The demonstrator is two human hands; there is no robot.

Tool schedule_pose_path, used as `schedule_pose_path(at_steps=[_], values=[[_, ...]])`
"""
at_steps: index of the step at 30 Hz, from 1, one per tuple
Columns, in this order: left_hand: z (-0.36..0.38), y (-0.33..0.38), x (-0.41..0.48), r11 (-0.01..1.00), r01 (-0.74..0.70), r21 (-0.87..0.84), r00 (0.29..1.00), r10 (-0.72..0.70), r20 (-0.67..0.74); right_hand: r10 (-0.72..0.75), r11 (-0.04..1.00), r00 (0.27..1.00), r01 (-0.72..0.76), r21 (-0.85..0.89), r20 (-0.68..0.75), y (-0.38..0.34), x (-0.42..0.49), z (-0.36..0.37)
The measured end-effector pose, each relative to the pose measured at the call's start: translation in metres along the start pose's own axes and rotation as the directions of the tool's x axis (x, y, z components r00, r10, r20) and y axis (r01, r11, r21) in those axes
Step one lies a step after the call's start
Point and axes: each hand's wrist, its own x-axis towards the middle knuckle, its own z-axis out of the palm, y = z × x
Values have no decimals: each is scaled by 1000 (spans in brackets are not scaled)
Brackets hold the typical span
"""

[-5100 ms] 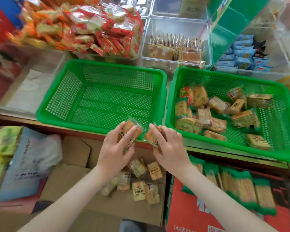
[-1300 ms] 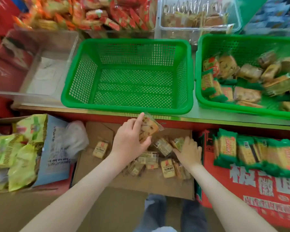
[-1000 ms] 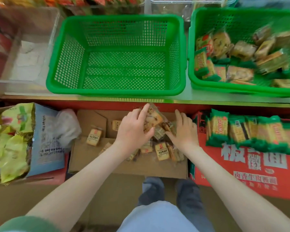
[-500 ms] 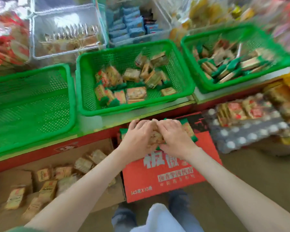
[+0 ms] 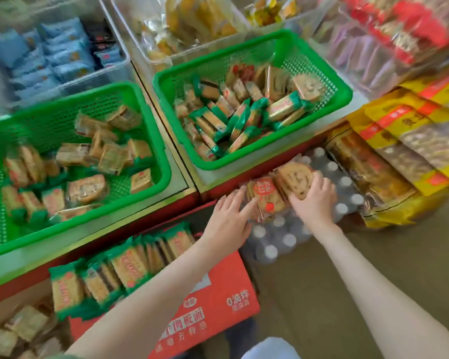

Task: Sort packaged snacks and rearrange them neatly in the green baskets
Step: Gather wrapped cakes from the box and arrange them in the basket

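Two clear-wrapped packs of round cookies lie on a shrink-wrapped bundle of bottles (image 5: 283, 238) below the counter edge. My left hand (image 5: 228, 218) touches the left side of the red-labelled cookie pack (image 5: 266, 195) with straight fingers. My right hand (image 5: 314, 200) grips the other cookie pack (image 5: 294, 178) from the right. Above them a green basket (image 5: 257, 158) holds green-wrapped cracker bars and loose packs. To its left, a second green basket (image 5: 165, 161) holds several brown biscuit packs.
A red carton (image 5: 218, 294) at my knees carries a row of green-wrapped cracker packs (image 5: 119, 265). A cardboard box (image 5: 11, 332) with small snack packs is at bottom left. Yellow bags (image 5: 412, 141) stack at right. Clear bins with blue packs (image 5: 57, 55) line the back.
My view has swung right, past the empty basket. Both hands have moved from the cardboard box over the red carton to the cookie packs on the bottle bundle.
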Motion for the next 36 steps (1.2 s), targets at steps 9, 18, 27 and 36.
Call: schedule_pose_path(at_steps=[9, 18, 27, 36], values=[[26, 15, 48, 1000, 12, 17, 989, -15, 148, -89, 991, 982, 103, -81, 167, 17, 19, 12], [-51, -3, 13, 988, -67, -142, 978, 37, -204, -463, 867, 861, 489, 93, -211, -71, -8, -11], [-149, -174, -109, 972, 237, 0, 832, -203, -517, -878, 407, 457, 869, 281, -143, -286, -69, 12], [-169, -342, -190, 891, 133, 434, 986, -164, 34, -802, 386, 245, 909, 159, 545, -414, -60, 111]])
